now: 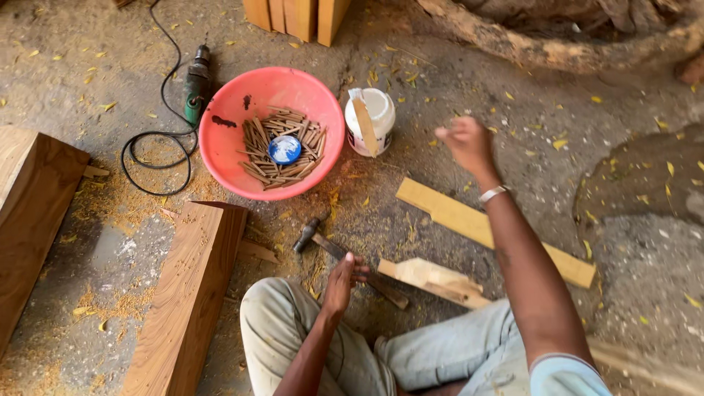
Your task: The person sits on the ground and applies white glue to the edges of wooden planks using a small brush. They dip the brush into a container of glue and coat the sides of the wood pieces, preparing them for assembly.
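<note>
Left hand (342, 282) clasps the hammer (345, 258), hiding its mid-handle in the grip, while the blurred right hand (465, 141) looks loosely curled, its hold unclear.

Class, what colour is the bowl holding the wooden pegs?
Pinkish red; the bowl shows best in the head view.

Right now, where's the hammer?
In the head view the hammer lies on the ground at lower centre, its handle under the left hand, below the pink bowl.
</note>
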